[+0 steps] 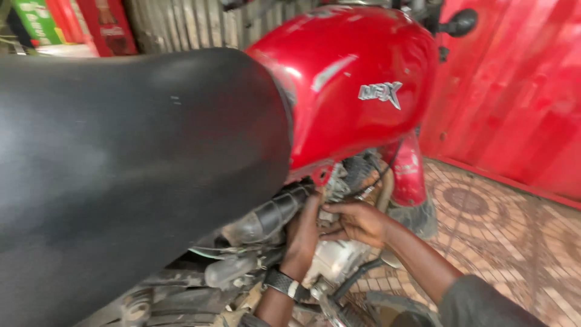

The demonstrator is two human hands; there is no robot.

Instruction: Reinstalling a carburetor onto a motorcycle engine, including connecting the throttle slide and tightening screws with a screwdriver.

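Observation:
A red motorcycle stands in front of me, its black seat (133, 163) filling the left and its glossy red fuel tank (345, 85) at top centre. Both my hands reach into the engine area (339, 257) beneath the tank. My left hand (304, 233), with a black band on the wrist, is pushed in beside a black ribbed rubber hose (272, 212). My right hand (357, 221) curls its fingers on a small metal part near the carburettor; what it grips is hidden.
A red corrugated metal wall (514, 91) rises on the right. The floor (502, 230) is patterned brown tile. A black mirror (460, 23) juts from the handlebar. Red and green crates (66, 21) stand at the top left.

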